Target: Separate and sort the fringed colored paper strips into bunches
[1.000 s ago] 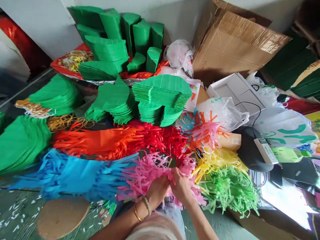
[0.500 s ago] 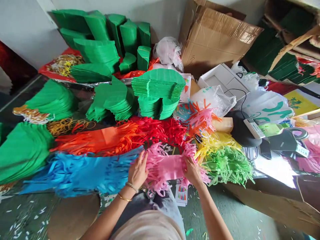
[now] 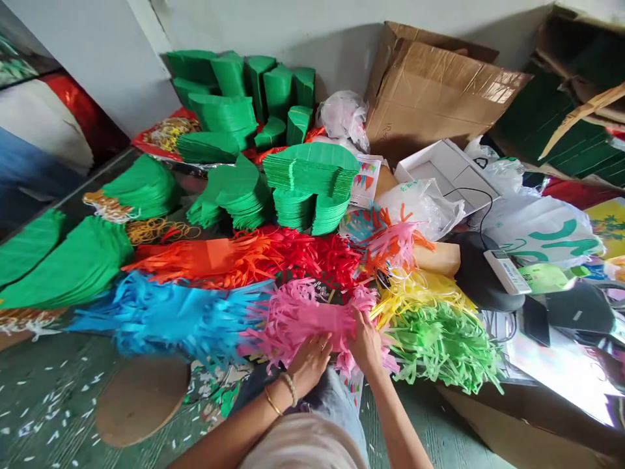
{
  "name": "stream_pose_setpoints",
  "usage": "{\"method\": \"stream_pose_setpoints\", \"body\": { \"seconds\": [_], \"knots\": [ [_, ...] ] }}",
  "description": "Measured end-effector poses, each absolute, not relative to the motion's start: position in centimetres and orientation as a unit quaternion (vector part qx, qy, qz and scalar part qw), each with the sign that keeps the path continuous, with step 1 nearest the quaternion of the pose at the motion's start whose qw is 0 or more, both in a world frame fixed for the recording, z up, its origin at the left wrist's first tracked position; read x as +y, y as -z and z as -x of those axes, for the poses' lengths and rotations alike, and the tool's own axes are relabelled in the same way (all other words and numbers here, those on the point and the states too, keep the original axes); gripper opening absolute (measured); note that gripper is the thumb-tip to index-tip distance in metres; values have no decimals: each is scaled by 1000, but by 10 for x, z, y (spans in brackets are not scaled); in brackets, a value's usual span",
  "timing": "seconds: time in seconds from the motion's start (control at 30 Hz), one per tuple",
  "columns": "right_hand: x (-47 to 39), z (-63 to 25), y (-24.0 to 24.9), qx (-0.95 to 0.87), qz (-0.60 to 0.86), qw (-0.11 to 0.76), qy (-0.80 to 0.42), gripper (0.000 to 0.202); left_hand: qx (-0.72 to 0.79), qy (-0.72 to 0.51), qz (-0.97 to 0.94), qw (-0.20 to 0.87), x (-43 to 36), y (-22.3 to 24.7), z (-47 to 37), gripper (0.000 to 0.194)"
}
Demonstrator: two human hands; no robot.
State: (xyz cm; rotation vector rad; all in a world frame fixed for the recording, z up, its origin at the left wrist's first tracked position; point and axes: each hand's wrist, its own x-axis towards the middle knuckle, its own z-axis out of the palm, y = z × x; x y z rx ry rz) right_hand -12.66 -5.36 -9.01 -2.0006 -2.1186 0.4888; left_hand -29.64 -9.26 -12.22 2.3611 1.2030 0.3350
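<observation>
A bundle of pink fringed strips (image 3: 293,319) lies in front of me at the table's near edge, its plain middle band between two frayed ends. My left hand (image 3: 308,365) rests at the near edge of that band, fingers stretched out across it. Gripping the bundle's right part is my right hand (image 3: 365,342), its thumb side toward the left hand; some fingertips are hidden in the fringe. A blue fringed bundle (image 3: 176,316) touches the pink on the left. To the right lie yellow strips (image 3: 424,292) and a light green fringed bundle (image 3: 444,348).
Orange (image 3: 209,257) and red fringed bundles (image 3: 312,254) lie behind. Farther back stand stacks of green cut sheets (image 3: 310,172). A cardboard box (image 3: 439,98), a white box (image 3: 446,172) and plastic bags (image 3: 541,221) crowd the right. A round stool (image 3: 141,400) stands at lower left.
My left hand has moved from the pink bundle's left fringe to the near edge of its middle. The right hand stays on the right part. The view has shifted left.
</observation>
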Motion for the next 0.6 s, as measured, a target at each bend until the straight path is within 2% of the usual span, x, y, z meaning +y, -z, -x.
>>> {"method": "stream_pose_setpoints", "body": {
  "seconds": [0.17, 0.33, 0.47, 0.6],
  "knots": [
    [-69, 157, 91, -763, 610, 125, -175, 42, 481, -130, -841, 212, -87, 140, 308, 43],
    [-62, 150, 104, -757, 629, 126, -127, 47, 562, -147, -798, 163, -89, 142, 318, 39],
    [-70, 133, 103, -721, 677, 137, -64, 50, 620, -169, -755, 131, -85, 138, 331, 56],
    [-93, 145, 106, -800, 574, 159, -69, 54, 599, -190, -762, 156, -84, 132, 331, 48]
  ]
}}
